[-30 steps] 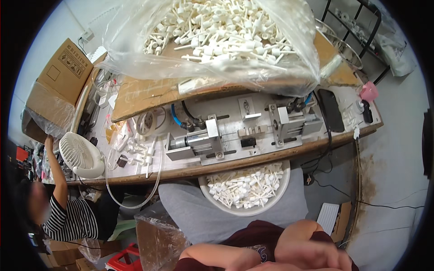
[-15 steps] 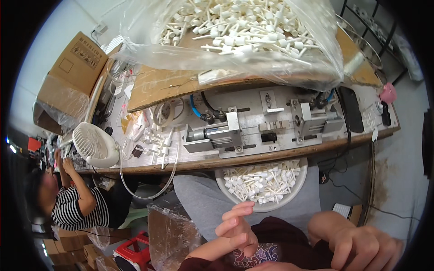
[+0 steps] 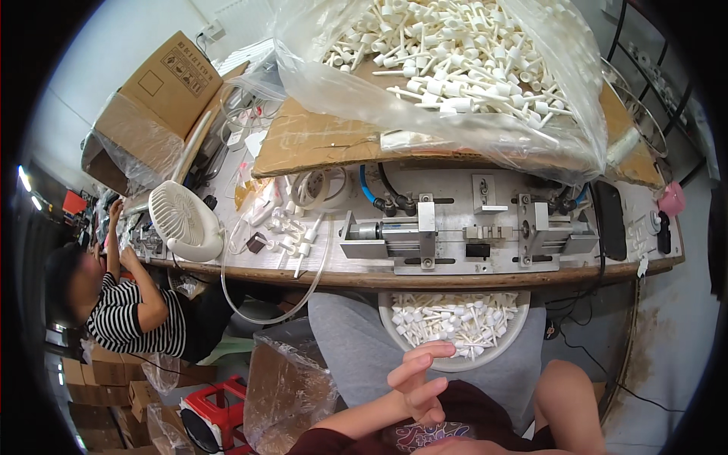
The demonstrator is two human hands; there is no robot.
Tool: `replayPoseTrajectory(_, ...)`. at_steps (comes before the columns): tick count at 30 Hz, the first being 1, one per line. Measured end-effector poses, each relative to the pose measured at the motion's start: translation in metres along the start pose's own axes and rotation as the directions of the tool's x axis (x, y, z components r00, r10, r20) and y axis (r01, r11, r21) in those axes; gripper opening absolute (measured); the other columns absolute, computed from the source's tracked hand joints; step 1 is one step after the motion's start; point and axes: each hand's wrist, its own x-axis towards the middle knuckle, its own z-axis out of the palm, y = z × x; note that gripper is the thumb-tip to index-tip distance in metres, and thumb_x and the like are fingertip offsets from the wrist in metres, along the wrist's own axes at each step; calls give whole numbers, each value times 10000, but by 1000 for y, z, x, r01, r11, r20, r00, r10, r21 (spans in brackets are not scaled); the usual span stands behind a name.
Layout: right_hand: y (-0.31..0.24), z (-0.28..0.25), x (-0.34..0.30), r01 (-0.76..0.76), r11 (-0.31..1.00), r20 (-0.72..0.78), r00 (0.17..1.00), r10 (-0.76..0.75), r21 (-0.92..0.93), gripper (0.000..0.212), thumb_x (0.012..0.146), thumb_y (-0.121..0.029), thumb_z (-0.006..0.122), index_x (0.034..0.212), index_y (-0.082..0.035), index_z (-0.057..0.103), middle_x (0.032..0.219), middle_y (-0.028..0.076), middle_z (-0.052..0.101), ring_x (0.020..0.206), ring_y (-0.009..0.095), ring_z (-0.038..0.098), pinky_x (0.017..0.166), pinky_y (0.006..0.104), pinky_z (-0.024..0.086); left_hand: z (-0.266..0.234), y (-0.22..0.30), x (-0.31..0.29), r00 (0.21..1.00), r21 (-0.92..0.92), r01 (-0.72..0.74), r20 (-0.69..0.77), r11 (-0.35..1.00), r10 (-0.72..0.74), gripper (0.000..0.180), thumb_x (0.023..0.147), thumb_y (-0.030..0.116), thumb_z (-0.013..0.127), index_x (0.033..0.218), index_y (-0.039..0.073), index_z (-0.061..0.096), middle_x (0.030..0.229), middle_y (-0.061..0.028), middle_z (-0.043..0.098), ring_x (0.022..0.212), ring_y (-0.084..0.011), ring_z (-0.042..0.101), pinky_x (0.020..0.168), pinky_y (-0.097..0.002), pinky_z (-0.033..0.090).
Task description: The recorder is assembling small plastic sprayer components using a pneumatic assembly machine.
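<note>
My left hand [image 3: 421, 383] hovers over my lap, just nearer me than a round white tub [image 3: 391, 334]. Its fingers are apart and partly curled, and nothing shows in them. The tub is full of small white plastic pieces [image 3: 447, 318], each a thin stem with a wider cap. Of my right arm [image 3: 565, 402], only the bent part by the elbow shows at the lower right; the hand is out of the picture. Beyond the tub, a metal clamping fixture [image 3: 485, 235] with two cylinder units is mounted on the bench.
A clear plastic bag [image 3: 341, 95] of the same white pieces lies on cardboard [image 3: 318, 144] above the fixture. Left of it are a white fan [image 3: 182, 220], loose white pieces [image 3: 303, 243] and a hanging clear tube [image 3: 265, 320]. A co-worker [image 3: 144, 318] sits at far left, near a red stool [image 3: 220, 409].
My right hand has dropped out of the picture at the lower right. My left hand stays raised with its fingers apart. The whole view has shifted, so the bench appears further right and lower.
</note>
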Motion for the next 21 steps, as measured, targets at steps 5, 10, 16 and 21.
replayPoseTrajectory(5,23,14,-26,-50,960,-42,998,40,-276,285,1008,-238,520,1248,-113,613,1187,32,638,986,178,612,814,373,477,4,-11,15,997,-26,-64,38,998,65,541,957,371,529,1399,71,446,1386,-214,334,989,-381,608,746,-472,559)
replayPoseTrajectory(10,39,33,-56,-228,825,-344,938,43,-517,276,1006,-281,535,1214,-123,623,1202,22,622,995,176,583,785,406,455,-29,-29,85,962,280,-159,260,947,85,430,848,159,593,1256,31,541,1167,-180,575,969,-343,577,852,-434,491)
replayPoseTrajectory(16,42,84,-18,411,865,-676,553,-487,-287,421,986,-383,551,1370,-214,521,1416,44,510,1246,265,509,1012,458,372,23,-73,205,956,367,-289,150,884,251,334,800,-118,616,1092,31,679,1049,-119,656,977,-277,612,862,-400,495)
replayPoseTrajectory(21,74,105,-1,714,695,-678,556,-482,91,370,1033,-284,450,1329,-93,563,1310,120,605,1190,272,590,967,452,442,36,-123,272,974,449,-147,219,881,51,320,865,-58,589,1172,9,649,1148,-164,644,1062,-331,621,939,-411,486)
